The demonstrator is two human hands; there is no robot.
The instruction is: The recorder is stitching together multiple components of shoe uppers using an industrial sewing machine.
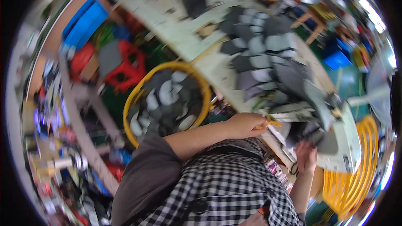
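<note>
1. The left hand (250, 125) is closed, its fingers clamped on a small yellow item (274, 123) whose tip projects to the right; blur hides its kind. The closed grip probably serves to keep it ready near the machine (351, 152).

2. The right hand (307, 155) is just beside a dark piece (328, 143) at the near side of the machine. Whether its fingers are apart or pinching the edge of the piece cannot be told.

3. The pile (259, 46) of grey pieces lies in overlapping rows on the surface (213, 69), beyond both hands. The overlap presumably leaves each edge free to be picked up singly.

4. The basket (206, 94), left of the surface, contains loose grey pieces in no order; its wide mouth and nearness to the left arm suggest a place for dropping or drawing pieces.

5. Pose: the left forearm crosses in front of the apron (234, 180) from left to right, nearly level, with the fist at its end. The right forearm rises from the near edge, its fingers pointing away from the body. The hands are apart, the left one slightly farther off.
</note>
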